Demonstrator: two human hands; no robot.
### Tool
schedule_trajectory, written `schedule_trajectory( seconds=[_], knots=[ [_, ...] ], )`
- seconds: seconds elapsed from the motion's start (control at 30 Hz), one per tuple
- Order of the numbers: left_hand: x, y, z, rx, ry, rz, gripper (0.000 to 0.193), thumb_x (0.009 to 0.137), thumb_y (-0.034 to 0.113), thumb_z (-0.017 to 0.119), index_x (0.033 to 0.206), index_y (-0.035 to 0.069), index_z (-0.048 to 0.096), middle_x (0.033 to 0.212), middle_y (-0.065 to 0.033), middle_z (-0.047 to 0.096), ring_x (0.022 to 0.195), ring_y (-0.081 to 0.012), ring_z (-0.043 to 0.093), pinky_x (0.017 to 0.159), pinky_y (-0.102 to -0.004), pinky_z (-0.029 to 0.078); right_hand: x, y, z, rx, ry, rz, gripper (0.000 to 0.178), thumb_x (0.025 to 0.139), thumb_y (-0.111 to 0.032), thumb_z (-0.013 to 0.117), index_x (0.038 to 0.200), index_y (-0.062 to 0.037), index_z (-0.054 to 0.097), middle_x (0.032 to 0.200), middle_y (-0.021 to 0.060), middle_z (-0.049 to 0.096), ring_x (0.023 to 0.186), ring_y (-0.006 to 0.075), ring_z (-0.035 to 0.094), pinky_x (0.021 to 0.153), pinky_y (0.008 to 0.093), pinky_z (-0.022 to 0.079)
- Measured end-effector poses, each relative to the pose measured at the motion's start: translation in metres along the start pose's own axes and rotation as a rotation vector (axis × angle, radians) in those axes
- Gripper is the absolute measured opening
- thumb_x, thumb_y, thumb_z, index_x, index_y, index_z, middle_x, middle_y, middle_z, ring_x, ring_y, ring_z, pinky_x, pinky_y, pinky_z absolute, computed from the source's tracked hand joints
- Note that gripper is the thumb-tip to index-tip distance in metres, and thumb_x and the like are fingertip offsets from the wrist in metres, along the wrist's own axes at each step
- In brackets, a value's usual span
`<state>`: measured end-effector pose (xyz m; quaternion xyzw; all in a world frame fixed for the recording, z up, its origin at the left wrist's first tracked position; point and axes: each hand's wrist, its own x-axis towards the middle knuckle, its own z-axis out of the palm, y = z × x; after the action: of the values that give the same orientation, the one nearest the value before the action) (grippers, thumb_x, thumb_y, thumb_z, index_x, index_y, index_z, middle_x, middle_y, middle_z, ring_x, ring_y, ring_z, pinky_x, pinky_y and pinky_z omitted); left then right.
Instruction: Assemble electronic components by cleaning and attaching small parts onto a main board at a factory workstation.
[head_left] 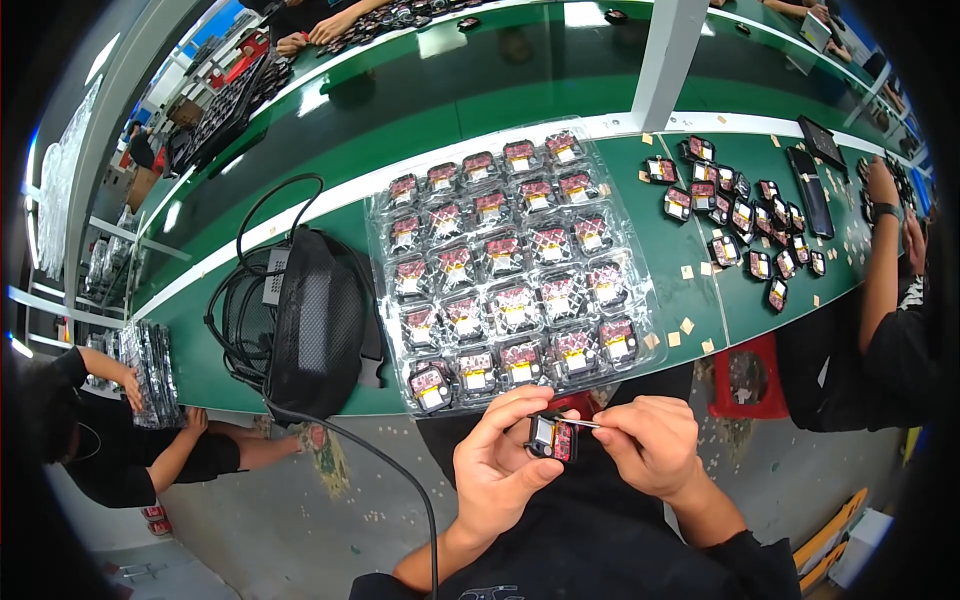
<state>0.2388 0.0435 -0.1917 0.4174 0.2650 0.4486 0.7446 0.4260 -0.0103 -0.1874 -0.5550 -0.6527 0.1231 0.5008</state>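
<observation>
Between the thumb and fingers of my left hand (500, 465) sits a small black-cased electronic unit (552, 438), its open face showing a red circuit board and a silvery block. My right hand (648, 445) pinches a thin metal tool (580, 423), perhaps tweezers, whose tip meets the unit's upper edge. Both hands are held in front of the bench edge. Just beyond them, a clear plastic blister tray (640, 300) lies on the green bench (690, 335). Similar units fill its rows, each with a red board and a yellow-and-white part.
Left of the tray stands a black mesh bag (320, 330) with a cable (425, 490) running down beside my left arm. Loose units (760, 265) and small tan squares (687, 326) are scattered to the right. Co-workers sit at both sides; a red stool (745, 385) is at right.
</observation>
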Motion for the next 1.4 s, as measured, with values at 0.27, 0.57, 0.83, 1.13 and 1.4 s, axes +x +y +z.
schedule_trajectory(
  seconds=[0.27, 0.57, 0.83, 1.13, 1.4],
  knots=[
    [-0.003, -0.003, -0.005, 0.004, -0.058, 0.011, 0.059, 0.084, 0.0, 0.083, 0.136, -0.007, 0.056, 0.145, -0.0183, 0.048, 0.13, -0.0313, 0.058, 0.109, -0.0433, 0.051, -0.004, -0.004, 0.004, -0.153, -0.02, -0.05, 0.014, 0.084, -0.007, 0.079, 0.088, -0.0011, 0.067, 0.076, 0.0088, 0.071, 0.053, 0.022, 0.061, 0.05, 0.0326, 0.046],
    [-0.002, 0.017, -0.005, 0.525, 0.043, 0.353, 0.055, 0.073, -0.008, 0.088, 0.117, 0.0, 0.055, 0.124, -0.0178, 0.057, 0.121, -0.037, 0.065, 0.105, -0.0453, 0.054, -0.005, 0.004, -0.007, -0.055, 0.141, 0.009, 0.016, 0.086, -0.006, 0.079, 0.095, -0.0002, 0.067, 0.083, 0.0112, 0.073, 0.066, 0.0268, 0.07, 0.06, 0.0356, 0.055],
    [0.022, 0.026, -0.012, 1.494, 0.224, 0.52, 0.032, 0.071, 0.004, 0.09, 0.093, 0.006, 0.067, 0.113, -0.0097, 0.064, 0.122, -0.038, 0.063, 0.112, -0.0587, 0.04, -0.003, 0.021, -0.019, -0.184, 0.191, 0.096, 0.016, 0.089, 0.0, 0.073, 0.101, 0.0036, 0.062, 0.089, 0.0168, 0.07, 0.074, 0.0305, 0.07, 0.064, 0.0353, 0.056],
    [0.021, 0.031, -0.01, 1.626, 0.147, 0.334, 0.027, 0.085, 0.003, 0.074, 0.112, 0.008, 0.076, 0.113, -0.007, 0.068, 0.129, -0.0354, 0.056, 0.118, -0.0633, 0.028, -0.009, 0.041, -0.042, -0.319, 0.298, 0.225, 0.012, 0.094, 0.001, 0.067, 0.105, 0.0026, 0.062, 0.096, 0.0177, 0.066, 0.074, 0.029, 0.065, 0.061, 0.0335, 0.053],
    [0.022, 0.031, -0.019, 1.604, 0.192, 0.433, 0.016, 0.085, 0.005, 0.076, 0.102, 0.007, 0.077, 0.093, -0.0064, 0.067, 0.112, -0.0316, 0.062, 0.116, -0.0606, 0.033, -0.014, 0.075, -0.084, -0.898, 0.417, 0.657, 0.041, 0.096, -0.021, 0.069, 0.131, -0.0015, 0.061, 0.128, 0.021, 0.053, 0.106, 0.0437, 0.064, 0.09, 0.0507, 0.053]
  ],
)
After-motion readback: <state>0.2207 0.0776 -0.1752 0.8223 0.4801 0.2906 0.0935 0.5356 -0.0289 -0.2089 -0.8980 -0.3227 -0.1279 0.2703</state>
